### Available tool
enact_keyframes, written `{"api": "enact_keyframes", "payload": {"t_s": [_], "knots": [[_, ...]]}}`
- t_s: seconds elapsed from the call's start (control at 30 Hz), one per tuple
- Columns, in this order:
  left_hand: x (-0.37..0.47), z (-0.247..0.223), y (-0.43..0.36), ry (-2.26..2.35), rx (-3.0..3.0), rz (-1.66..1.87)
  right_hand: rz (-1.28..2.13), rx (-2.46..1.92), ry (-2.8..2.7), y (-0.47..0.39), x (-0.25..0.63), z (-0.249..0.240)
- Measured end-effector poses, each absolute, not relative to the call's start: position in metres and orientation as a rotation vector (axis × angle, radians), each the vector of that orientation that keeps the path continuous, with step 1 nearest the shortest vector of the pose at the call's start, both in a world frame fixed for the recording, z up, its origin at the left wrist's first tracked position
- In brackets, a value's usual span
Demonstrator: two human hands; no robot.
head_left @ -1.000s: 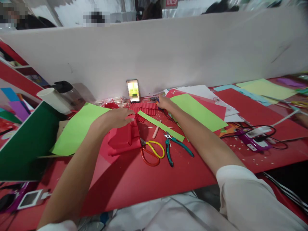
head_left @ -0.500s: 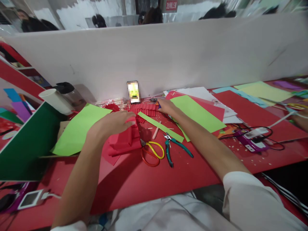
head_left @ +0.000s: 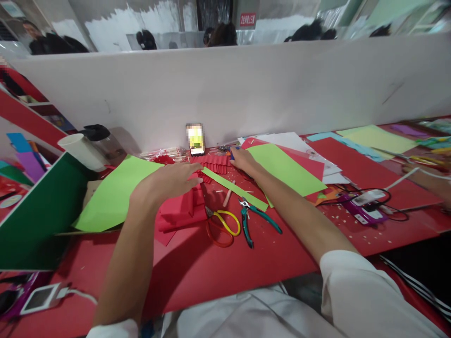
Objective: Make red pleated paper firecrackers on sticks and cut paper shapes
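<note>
My left hand (head_left: 172,180) is over the folded red paper (head_left: 179,211), fingers stretched toward the left end of a narrow green strip (head_left: 239,188); no object shows in its grasp. My right hand (head_left: 241,158) reaches to the back of the table, its fingers bent round a small blue and orange thing (head_left: 230,154) that is mostly hidden. Between the hands lies pleated red paper (head_left: 214,163). Scissors with one yellow and one red handle (head_left: 225,227) and teal-handled pliers (head_left: 259,218) lie in front.
A lit phone (head_left: 196,139) leans on the white partition (head_left: 246,89). Green sheets flank my arms, with a cup (head_left: 81,151) and dark green board (head_left: 42,220) at left. A purple power strip (head_left: 362,209) and another person's hand (head_left: 426,180) are at right.
The view has tilted slightly, so the table sits a little lower. My left hand has shifted slightly rightward, toward the strip's end. My right hand stays at the same spot.
</note>
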State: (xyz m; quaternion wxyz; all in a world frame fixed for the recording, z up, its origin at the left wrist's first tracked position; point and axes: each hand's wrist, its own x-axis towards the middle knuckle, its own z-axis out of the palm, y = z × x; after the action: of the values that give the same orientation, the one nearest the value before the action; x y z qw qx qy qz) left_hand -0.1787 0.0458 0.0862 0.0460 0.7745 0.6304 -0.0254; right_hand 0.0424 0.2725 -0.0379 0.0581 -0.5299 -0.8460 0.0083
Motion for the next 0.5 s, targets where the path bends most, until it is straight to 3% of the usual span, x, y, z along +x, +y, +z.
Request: {"api": "enact_keyframes", "payload": {"t_s": [0.17, 0.5], "knots": [[-0.165, 0.105, 0.035, 1.985, 2.240, -0.229, 0.010, -1.585, -2.560, 0.277, 0.043, -0.034], [-0.172, 0.109, 0.031, 2.017, 2.222, -0.207, 0.020, -1.465, -2.659, 0.309, 0.016, -0.021]]}}
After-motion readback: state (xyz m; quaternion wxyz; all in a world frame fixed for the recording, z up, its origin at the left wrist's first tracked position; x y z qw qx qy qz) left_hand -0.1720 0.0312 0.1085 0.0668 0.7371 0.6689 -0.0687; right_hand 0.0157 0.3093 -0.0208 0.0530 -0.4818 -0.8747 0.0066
